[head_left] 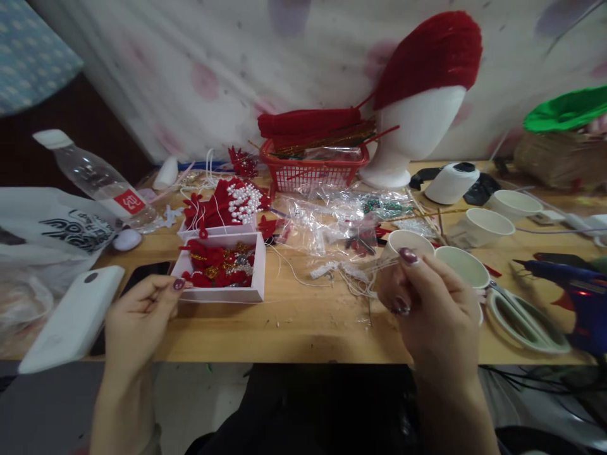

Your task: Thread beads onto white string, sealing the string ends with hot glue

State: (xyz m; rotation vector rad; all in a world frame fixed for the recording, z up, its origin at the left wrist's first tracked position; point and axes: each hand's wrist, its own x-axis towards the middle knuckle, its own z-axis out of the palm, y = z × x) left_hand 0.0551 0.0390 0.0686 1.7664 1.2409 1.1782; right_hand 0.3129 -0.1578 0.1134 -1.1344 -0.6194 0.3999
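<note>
My left hand (137, 319) is closed in a pinch at the left front of a small white box (258, 272). A thin white thread (275, 301) stretches from its fingertips across the table front, faint against the wood. On the other side, my right hand (439, 309) is also closed, thumb against curled fingers, with thread at its fingertips. It is held above the table, in front of several paper cups. Red fuzzy pieces (202, 256), gold bits and small beads fill the box. Behind it lie white pearl-like beads (243, 202) on red pieces.
A red basket (313, 174) and a foam head (410, 126) with a red cap stand at the back. Clear plastic bags (332, 218) lie mid-table. To the right are scissors (516, 313) and a blue glue gun (576, 284); leftward, a bottle (99, 174) and white power bank (73, 319).
</note>
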